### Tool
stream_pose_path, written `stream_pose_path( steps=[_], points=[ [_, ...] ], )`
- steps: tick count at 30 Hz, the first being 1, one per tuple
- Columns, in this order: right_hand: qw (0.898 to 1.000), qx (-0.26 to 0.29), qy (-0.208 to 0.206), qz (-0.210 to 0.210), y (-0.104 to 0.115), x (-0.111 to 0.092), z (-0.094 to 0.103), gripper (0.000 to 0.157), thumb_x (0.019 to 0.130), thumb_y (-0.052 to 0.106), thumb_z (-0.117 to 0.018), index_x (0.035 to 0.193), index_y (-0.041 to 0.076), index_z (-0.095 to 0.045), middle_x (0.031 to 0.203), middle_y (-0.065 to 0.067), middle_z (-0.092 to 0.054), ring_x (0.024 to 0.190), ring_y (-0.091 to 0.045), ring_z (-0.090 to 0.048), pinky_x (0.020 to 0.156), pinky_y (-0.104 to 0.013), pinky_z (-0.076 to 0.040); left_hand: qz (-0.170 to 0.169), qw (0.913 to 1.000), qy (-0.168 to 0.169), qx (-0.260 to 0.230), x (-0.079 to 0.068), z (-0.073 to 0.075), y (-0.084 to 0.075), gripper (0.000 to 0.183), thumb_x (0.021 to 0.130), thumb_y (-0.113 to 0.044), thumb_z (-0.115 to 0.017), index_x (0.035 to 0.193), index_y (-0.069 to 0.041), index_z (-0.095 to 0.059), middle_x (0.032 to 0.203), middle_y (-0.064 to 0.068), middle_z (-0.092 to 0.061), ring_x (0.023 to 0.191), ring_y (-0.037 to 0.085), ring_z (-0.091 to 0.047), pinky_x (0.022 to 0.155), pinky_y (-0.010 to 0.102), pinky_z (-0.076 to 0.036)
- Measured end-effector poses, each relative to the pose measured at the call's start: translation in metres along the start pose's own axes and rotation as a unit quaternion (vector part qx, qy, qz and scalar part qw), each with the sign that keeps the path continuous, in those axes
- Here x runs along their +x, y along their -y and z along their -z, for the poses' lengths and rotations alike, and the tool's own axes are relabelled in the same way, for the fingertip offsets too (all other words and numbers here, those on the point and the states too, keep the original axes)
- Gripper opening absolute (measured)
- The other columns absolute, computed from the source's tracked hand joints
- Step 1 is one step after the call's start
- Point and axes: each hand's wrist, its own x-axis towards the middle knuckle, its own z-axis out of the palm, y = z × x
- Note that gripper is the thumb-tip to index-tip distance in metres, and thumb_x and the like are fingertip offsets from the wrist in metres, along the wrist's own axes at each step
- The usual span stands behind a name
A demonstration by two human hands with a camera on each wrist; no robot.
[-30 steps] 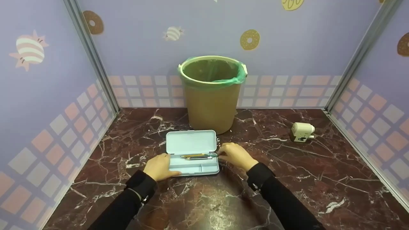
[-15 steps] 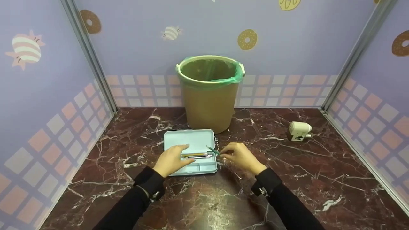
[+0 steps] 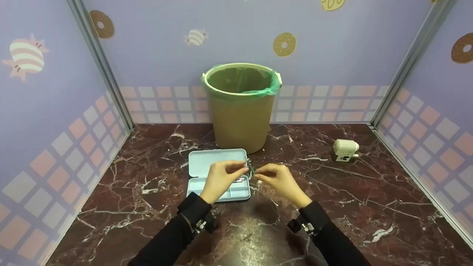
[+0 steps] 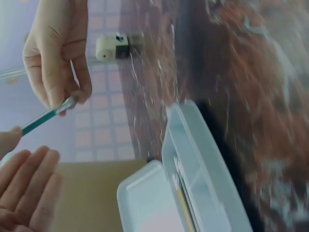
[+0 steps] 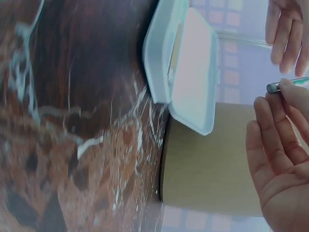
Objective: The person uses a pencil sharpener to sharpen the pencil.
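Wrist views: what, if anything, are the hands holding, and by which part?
A green pencil, pinched near its silvery end by the right hand. The left hand is near the other end; whether it grips cannot be told.

Printed walls (image 3: 236, 22) and metal corner posts (image 3: 102, 62) suggest a booth

Green pencil (image 4: 39, 122): is now clear of the pencil case (image 3: 201, 162), steeper
Left hand (image 3: 221, 179): leaves the case's edge, meets the pencil
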Motion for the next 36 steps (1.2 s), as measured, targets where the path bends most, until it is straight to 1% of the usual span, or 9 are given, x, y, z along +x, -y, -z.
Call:
stream_pose_path(
  steps=[6,9,13,20,24,27,29,31,36],
  points=[
    [0.999,0.044,0.001,-0.007,0.0,-0.003,-0.002,0.016,0.09,0.008,-0.075,0.103,-0.001,-0.078,0.102,-0.019,-0.078,0.086,-0.006,-0.073,0.079,-0.019,-0.058,0.002,0.9991,-0.021,-0.035,0.0,-0.011,0.0,0.025,0.088,-0.017,-0.079,0.107,0.0,-0.078,0.101,0.016,-0.08,0.091,0.026,-0.079,0.076,0.02,-0.06],
    [0.998,0.056,0.002,-0.012,-0.002,-0.004,-0.002,0.019,0.091,0.01,-0.074,0.104,-0.003,-0.077,0.104,-0.02,-0.078,0.087,-0.007,-0.073,0.08,-0.018,-0.058,0.001,0.9991,-0.024,-0.037,0.0,-0.014,-0.001,0.024,0.088,-0.018,-0.08,0.105,-0.001,-0.079,0.1,0.016,-0.08,0.09,0.026,-0.079,0.076,0.019,-0.059],
    [0.998,0.062,0.002,-0.018,-0.002,-0.006,-0.002,0.019,0.091,0.01,-0.074,0.105,-0.002,-0.077,0.105,-0.02,-0.078,0.087,-0.009,-0.073,0.079,-0.017,-0.057,0.003,0.999,-0.022,-0.039,0.001,-0.017,-0.001,0.022,0.087,-0.018,-0.081,0.103,-0.003,-0.08,0.099,0.016,-0.08,0.089,0.026,-0.078,0.076,0.019,-0.059],
    [0.998,0.057,0.002,-0.007,-0.005,-0.008,-0.002,0.019,0.091,0.008,-0.074,0.105,-0.005,-0.076,0.104,-0.023,-0.077,0.086,0.002,-0.07,0.079,-0.016,-0.057,-0.008,0.9994,-0.013,-0.031,0.001,-0.018,0.001,0.024,0.088,-0.018,-0.079,0.104,0.0,-0.079,0.099,0.015,-0.081,0.088,0.023,-0.078,0.077,0.02,-0.059],
    [0.999,0.049,0.006,0.0,-0.006,-0.009,-0.001,0.018,0.091,0.006,-0.074,0.105,-0.005,-0.076,0.104,-0.022,-0.077,0.088,0.003,-0.07,0.081,-0.016,-0.058,-0.027,0.9996,0.002,-0.001,0.002,-0.016,-0.001,0.022,0.089,-0.016,-0.078,0.104,0.001,-0.079,0.1,0.015,-0.08,0.088,0.025,-0.078,0.078,0.022,-0.06],
    [0.999,0.037,0.006,0.0,-0.006,-0.009,0.001,0.018,0.09,0.008,-0.075,0.105,-0.002,-0.077,0.104,-0.019,-0.077,0.089,0.002,-0.07,0.083,-0.017,-0.058,-0.056,0.9964,0.018,0.062,0.004,-0.011,-0.004,0.019,0.089,-0.016,-0.078,0.103,-0.002,-0.08,0.1,0.013,-0.081,0.086,0.024,-0.079,0.077,0.025,-0.061],
    [1.0,0.022,0.003,0.003,-0.005,-0.009,0.004,0.017,0.09,0.01,-0.076,0.105,0.001,-0.078,0.103,-0.016,-0.077,0.091,0.0,-0.07,0.084,-0.018,-0.059,-0.078,0.989,0.028,0.123,0.005,-0.008,-0.007,0.018,0.09,-0.016,-0.077,0.102,-0.004,-0.08,0.1,0.011,-0.081,0.085,0.022,-0.078,0.076,0.029,-0.062],
    [1.0,0.01,-0.001,0.01,-0.005,-0.009,0.008,0.016,0.089,0.01,-0.076,0.104,0.003,-0.079,0.103,-0.013,-0.077,0.092,-0.004,-0.072,0.086,-0.02,-0.06,-0.105,0.975,0.04,0.191,0.007,-0.005,-0.011,0.016,0.09,-0.017,-0.077,0.101,-0.007,-0.081,0.099,0.008,-0.082,0.085,0.021,-0.078,0.077,0.033,-0.061],
    [0.999,-0.033,0.0,0.042,-0.002,-0.007,0.015,0.016,0.088,0.003,-0.075,0.103,0.002,-0.078,0.102,-0.012,-0.077,0.095,-0.018,-0.074,0.086,-0.023,-0.061,-0.164,0.9279,0.068,0.328,0.01,-0.004,-0.02,0.009,0.089,-0.015,-0.077,0.095,-0.013,-0.082,0.092,0.002,-0.082,0.082,0.021,-0.077,0.074,0.04,-0.06]
  ],
)
